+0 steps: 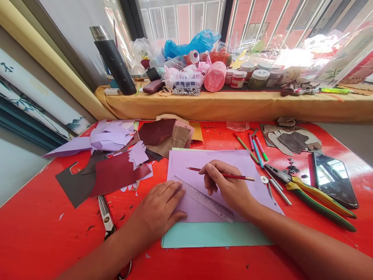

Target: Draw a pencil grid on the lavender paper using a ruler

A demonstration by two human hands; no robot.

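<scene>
My left hand (160, 208) lies with its fingers spread over the left end of a clear ruler (208, 200) and the edge of a purple sheet (233, 157). The ruler slants down to the right across that sheet. In my right hand (225, 182) is a dark red pencil (240, 177), held between thumb and fingers above the purple paper, its tip pointing left. Faint pencil lines show on the sheet. A light green sheet (215, 235) sticks out from beneath the purple one.
Leather pieces (115, 175), purple scraps (112, 136) and scissors (106, 217) lie to the left. Pens (258, 151), pliers (309, 190), a phone (333, 179) and leather shapes (291, 140) are at the right. Behind, a sill (233, 107) holds a flask (115, 62) and jars (258, 79).
</scene>
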